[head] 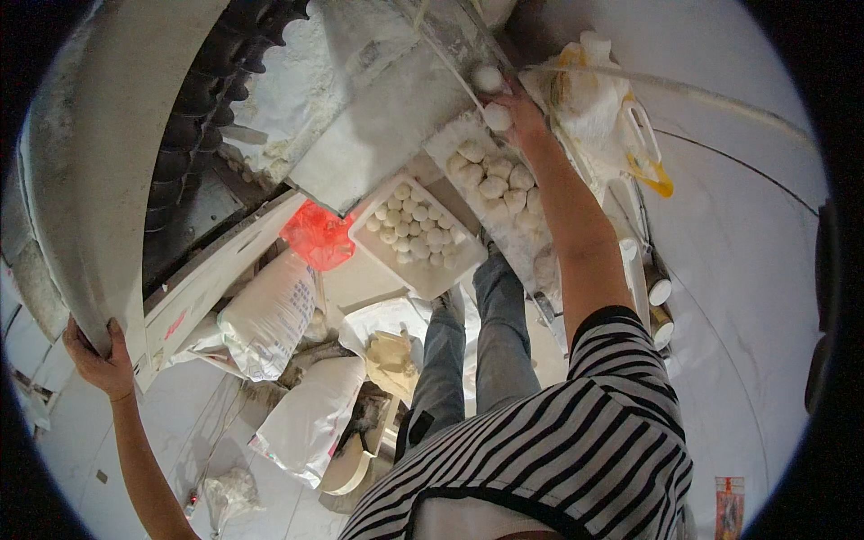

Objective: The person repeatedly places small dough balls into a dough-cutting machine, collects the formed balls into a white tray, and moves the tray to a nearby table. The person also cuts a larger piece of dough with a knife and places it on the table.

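Observation:
At the far left, my left hand [101, 358] grips the lower end of a long pale panel [94, 169], thumb on one side and fingers on the other. My right hand [523, 118] reaches to a flour-dusted, clear-sided channel [452, 34] at the top. One white dough ball [498, 117] lies against its fingers, and another white ball [487, 79] is just beyond. The fingertips are partly hidden, so a firm hold is unclear. Below my right forearm, a floured board [449, 138] carries several larger dough pieces [495, 187].
A white plastic tray [459, 260] holds many small round dough balls [418, 229]. Around it are a red plastic bag [317, 236], white sacks [270, 317], a floured metal plate [378, 128] and black scalloped rows [196, 128]. A stained white jug [594, 101] stands right.

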